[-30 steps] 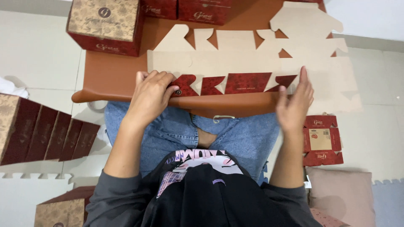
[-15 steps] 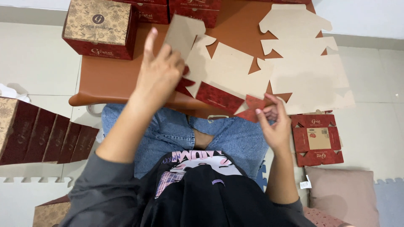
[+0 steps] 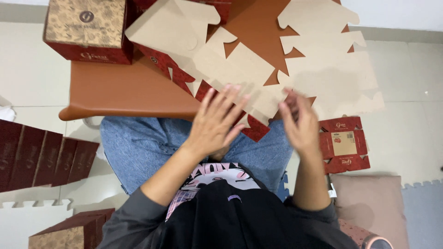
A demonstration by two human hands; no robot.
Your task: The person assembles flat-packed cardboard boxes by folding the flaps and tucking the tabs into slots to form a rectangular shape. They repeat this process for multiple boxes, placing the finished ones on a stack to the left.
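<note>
Both hands, left (image 3: 214, 122) and right (image 3: 300, 121), press spread fingers on 1 flat carton (image 3: 230, 69); angled toward 11 o'clock, it could slip off the table (image 3: 124, 90).

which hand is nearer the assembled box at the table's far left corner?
Left. The left hand lies on the flat box blank, below and right of the assembled box; the right hand is farther right.

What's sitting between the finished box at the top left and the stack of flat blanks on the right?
In the head view, between box and stack lies the tilted blank under both hands, over bare brown table.
</note>
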